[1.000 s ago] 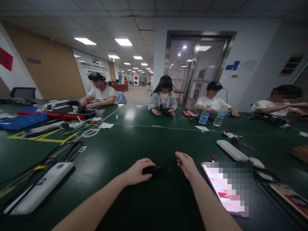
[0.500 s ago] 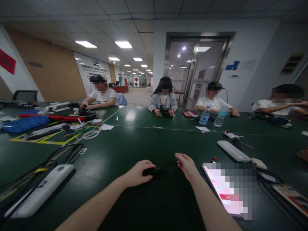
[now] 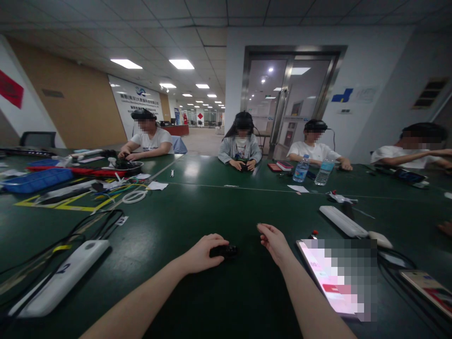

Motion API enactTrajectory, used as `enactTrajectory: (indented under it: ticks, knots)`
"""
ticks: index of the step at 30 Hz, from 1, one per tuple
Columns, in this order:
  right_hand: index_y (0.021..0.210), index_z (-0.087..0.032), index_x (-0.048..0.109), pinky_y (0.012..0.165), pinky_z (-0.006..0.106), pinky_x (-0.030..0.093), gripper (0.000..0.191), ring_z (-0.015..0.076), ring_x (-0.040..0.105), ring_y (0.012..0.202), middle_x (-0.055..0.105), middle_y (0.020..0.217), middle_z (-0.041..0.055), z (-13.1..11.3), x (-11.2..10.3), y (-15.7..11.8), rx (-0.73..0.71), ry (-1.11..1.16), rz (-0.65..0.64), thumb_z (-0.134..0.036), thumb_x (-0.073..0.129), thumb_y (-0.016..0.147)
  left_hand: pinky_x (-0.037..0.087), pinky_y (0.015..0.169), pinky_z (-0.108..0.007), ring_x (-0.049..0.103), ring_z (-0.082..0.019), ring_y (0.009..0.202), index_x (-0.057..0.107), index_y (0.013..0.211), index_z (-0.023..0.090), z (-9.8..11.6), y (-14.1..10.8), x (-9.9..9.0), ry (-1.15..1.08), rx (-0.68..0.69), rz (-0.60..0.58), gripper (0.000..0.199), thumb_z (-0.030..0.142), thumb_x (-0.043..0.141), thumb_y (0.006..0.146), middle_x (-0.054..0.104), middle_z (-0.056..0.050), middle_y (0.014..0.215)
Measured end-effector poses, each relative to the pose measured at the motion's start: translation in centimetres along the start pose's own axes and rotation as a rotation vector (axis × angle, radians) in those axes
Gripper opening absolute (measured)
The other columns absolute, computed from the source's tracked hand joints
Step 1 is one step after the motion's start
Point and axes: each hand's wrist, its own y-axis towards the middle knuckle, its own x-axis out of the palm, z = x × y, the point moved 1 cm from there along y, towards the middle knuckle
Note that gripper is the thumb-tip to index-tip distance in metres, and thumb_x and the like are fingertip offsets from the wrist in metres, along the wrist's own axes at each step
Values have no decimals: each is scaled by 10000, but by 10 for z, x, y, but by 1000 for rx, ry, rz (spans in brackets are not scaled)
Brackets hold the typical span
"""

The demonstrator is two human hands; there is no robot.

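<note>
My left hand (image 3: 206,254) rests low over the dark green table (image 3: 197,207), its thumb and fingers round a small black object (image 3: 229,250) whose right end sticks out. To the right of it, my right hand (image 3: 273,240) is closed in a pinch, thumb against forefinger; anything between the fingertips is too small to name. A gap of bare tabletop separates the two hands. Just right of my right forearm lies a phone with a lit pink screen (image 3: 323,278), partly blurred out.
White power strips lie at left (image 3: 61,278) and right (image 3: 342,221), with black cables. Two water bottles (image 3: 301,168) stand farther back. Several people sit across the table. A blue tray (image 3: 38,181), wires and papers are at the far left.
My hands and the black object look unchanged. Across the table, the middle person's hands and the dark object in them have come down nearer the tabletop.
</note>
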Motion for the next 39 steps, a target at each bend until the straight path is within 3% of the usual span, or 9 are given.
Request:
enactTrajectory:
  ticks: [5, 9, 14, 19, 25, 34, 39]
  knots:
    - [916, -193, 616, 587, 246, 487, 222, 138, 561, 700, 600, 934, 68, -2, 0, -2, -24, -44, 8, -312, 658, 733, 363, 1004, -378, 485, -204, 1124, 528, 1246, 258, 0, 0, 0, 6, 11, 16, 473, 315, 584, 780, 516, -49, 1241]
    - [971, -184, 609, 681, 295, 493, 297, 181, 584, 813, 615, 957, 76, -4, 7, -7, -115, -273, -29, -386, 623, 753, 372, 994, -376, 493, -205, 1114, 543, 1227, 257, 4, 0, 0, 17, 13, 18, 450, 301, 583, 780, 529, -46, 1228]
    - [1015, -200, 620, 773, 307, 471, 285, 169, 587, 857, 636, 942, 32, -10, 30, -33, -418, -601, -381, -330, 613, 762, 369, 993, -363, 497, -197, 1104, 565, 1194, 251, 6, 0, -1, 25, 36, 29, 430, 254, 599, 765, 546, -40, 1197]
    - [981, -250, 654, 678, 276, 469, 216, 140, 568, 771, 605, 957, 8, -11, 43, -57, -481, -858, -575, -301, 591, 781, 385, 971, -366, 498, -198, 1090, 581, 1166, 267, 6, 1, -1, 8, 56, 18, 397, 241, 597, 770, 556, -34, 1164]
    - [1041, -267, 648, 726, 273, 461, 261, 145, 564, 837, 584, 1015, 8, -9, 43, -58, -494, -930, -625, -305, 591, 789, 392, 958, -353, 512, -191, 1054, 593, 1141, 245, 5, 2, 1, 4, 90, 35, 378, 235, 597, 763, 558, -41, 1138]
    - [1005, -287, 673, 746, 284, 439, 244, 171, 559, 868, 599, 1010, 6, -6, 46, -58, -502, -916, -596, -285, 594, 775, 386, 972, -369, 505, -199, 1077, 591, 1147, 260, 10, 0, -3, -1, 66, 16, 370, 255, 591, 776, 557, -38, 1150]
    - [1000, -289, 673, 783, 294, 432, 237, 178, 549, 913, 581, 1029, 5, -5, 47, -56, -512, -926, -601, -288, 605, 774, 407, 945, -368, 514, -197, 1063, 535, 1147, 237, 7, -1, -1, -14, -4, 56, 410, 248, 620, 746, 562, -39, 1147]
